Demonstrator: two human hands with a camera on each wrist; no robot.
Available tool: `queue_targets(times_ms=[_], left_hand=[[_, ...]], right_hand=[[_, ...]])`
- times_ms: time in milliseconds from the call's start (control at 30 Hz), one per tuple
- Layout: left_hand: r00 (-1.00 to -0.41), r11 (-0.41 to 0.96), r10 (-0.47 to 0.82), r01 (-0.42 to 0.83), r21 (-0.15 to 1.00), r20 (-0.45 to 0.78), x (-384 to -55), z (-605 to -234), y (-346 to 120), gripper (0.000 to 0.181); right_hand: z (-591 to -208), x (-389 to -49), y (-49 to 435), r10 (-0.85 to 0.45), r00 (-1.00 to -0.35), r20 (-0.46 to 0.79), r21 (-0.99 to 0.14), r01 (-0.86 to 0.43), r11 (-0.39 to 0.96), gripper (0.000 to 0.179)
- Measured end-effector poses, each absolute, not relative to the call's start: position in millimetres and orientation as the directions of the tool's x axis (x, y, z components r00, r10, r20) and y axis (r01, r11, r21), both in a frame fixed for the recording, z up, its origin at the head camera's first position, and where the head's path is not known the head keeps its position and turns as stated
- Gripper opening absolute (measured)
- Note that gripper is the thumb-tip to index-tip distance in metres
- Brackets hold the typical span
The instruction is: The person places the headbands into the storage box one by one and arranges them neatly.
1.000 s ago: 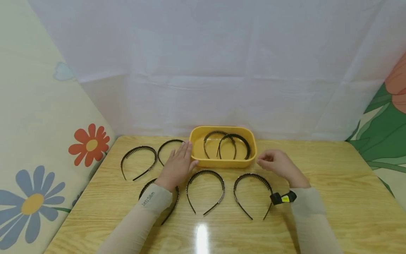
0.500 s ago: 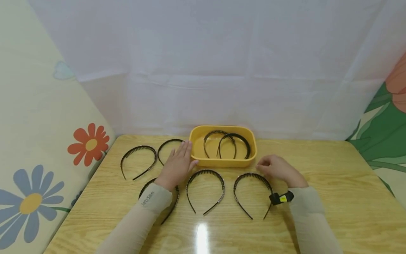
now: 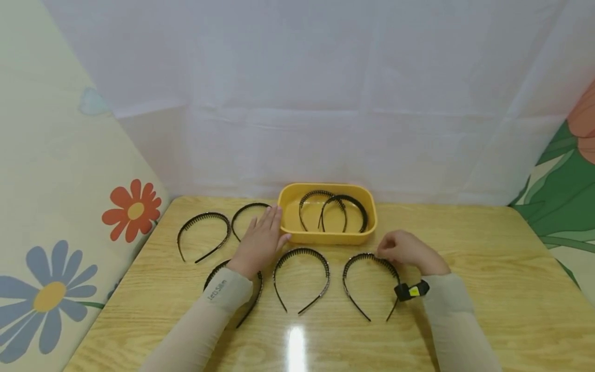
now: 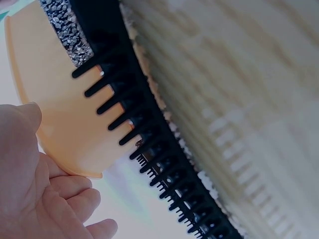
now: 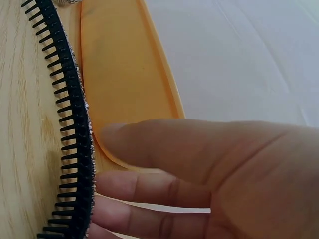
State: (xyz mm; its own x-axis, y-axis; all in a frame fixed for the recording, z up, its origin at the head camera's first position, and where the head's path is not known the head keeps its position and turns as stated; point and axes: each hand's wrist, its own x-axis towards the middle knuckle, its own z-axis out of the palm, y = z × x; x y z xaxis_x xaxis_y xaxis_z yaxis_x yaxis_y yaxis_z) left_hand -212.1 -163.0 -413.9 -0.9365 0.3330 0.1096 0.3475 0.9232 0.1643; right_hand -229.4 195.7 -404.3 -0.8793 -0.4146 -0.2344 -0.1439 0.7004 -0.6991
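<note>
Along the left end of a yellow bin [image 3: 325, 238] lies my left hand [image 3: 260, 243], fingers extended in the head view, thumb near the front corner. My right hand [image 3: 409, 251] is at the upper right of a black toothed headband [image 3: 367, 256] with a glittery outer face. In the right wrist view, the fingertips are right at that headband's [image 5: 77, 124] outer edge, while the thumb [image 5: 144, 144] stands apart from the band. Two headbands [image 3: 355, 202] overlap inside the bin. Another headband [image 3: 302, 251] lies in front of it, its arms toward me.
Left of the bin lie a headband [image 3: 204, 216] and a second headband [image 3: 246, 206], partly behind my left hand. One more headband [image 3: 253, 305] is partly covered by my left forearm. A white cloth [image 3: 279, 103] hangs behind the wooden table [image 3: 502, 268].
My right hand has come down and slightly left, from beside the bin's right corner to the right front headband. The left hand and the bin have stayed put.
</note>
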Motion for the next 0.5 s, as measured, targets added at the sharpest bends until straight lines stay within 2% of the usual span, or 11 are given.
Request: queue_targets(times_ms=[500], left_hand=[[-0.941, 0.927, 0.324, 0.337, 0.168, 0.099, -209.2, -409.2, -161.5, 0.074]], right_hand=[[-402.8, -227.1, 199.1, -0.429, -0.865, -0.259, -0.684, -0.150, 0.714, 0.007]])
